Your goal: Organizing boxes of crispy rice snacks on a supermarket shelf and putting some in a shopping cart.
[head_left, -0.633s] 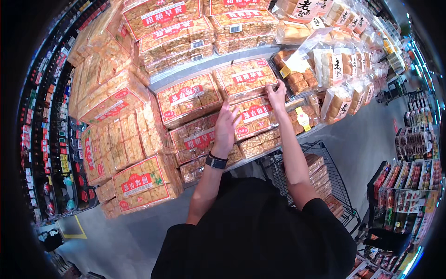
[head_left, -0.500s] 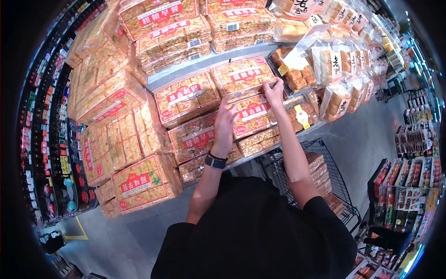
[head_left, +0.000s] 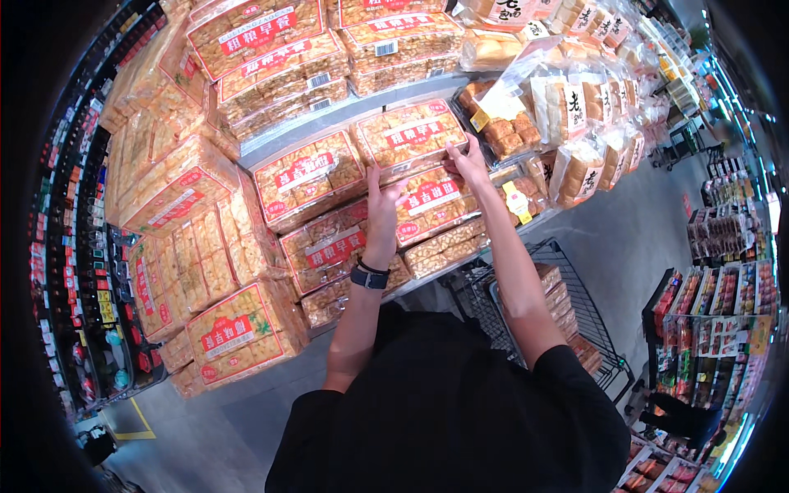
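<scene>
A clear-wrapped package of crispy snack cakes (head_left: 393,146) with a red label lies on top of a stack on the display. My right hand (head_left: 468,163) grips its near right corner, the fingers bent over the edge. Against its near left corner my left hand (head_left: 380,218) is closed, fingertips on the side and thumb pointing right; part of this contact is hidden. A similar package (head_left: 308,177) sits directly to the left. Below the held one lies another red-labelled package (head_left: 431,200).
More snack packages (head_left: 238,333) are piled to the left. Sliced bread loaves (head_left: 575,107) and a tray of brown buns (head_left: 509,131) stand at the right. A dark wire shopping cart (head_left: 588,316) loaded with packages is beside my right arm.
My left hand has come up against the package's near left corner, its fingers less spread. My right hand stays at the right corner. The whole view has shifted slightly.
</scene>
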A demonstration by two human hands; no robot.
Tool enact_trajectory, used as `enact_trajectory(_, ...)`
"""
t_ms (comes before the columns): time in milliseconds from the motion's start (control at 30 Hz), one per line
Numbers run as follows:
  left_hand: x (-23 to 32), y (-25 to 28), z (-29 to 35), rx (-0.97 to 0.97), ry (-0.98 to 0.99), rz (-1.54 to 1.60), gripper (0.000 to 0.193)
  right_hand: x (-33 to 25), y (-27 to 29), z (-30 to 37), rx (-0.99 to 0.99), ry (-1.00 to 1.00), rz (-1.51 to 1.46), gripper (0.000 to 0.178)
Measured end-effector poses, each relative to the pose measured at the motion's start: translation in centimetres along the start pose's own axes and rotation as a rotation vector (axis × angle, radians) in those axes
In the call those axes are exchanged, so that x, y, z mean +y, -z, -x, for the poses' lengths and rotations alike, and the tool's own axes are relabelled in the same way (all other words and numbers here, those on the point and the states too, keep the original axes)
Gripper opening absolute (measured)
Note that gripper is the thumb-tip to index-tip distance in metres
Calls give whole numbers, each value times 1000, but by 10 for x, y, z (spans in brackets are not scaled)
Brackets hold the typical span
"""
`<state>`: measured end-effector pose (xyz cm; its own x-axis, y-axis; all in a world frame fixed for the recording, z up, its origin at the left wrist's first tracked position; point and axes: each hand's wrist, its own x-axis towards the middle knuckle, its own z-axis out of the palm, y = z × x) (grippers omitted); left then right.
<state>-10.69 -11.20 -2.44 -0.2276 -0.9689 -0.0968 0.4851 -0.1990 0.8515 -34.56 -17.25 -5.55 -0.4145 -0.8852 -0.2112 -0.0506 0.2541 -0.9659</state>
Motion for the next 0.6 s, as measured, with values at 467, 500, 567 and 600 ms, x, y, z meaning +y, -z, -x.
enact_trajectory(467,5,-6,13,113,-18,-11,66,2,-5,5,-28,46,70,80)
enact_trajectory(500,6,-6,13,122,-16,-10,64,7,-4,5,-28,42,67,80)
enact_trajectory(567,8,-8,15,127,-10,-14,62,28,2,2,43,226,8,79)
enact_trajectory(600,8,-10,17,107,-18,12,60,40,10,4,176,406,246,68)
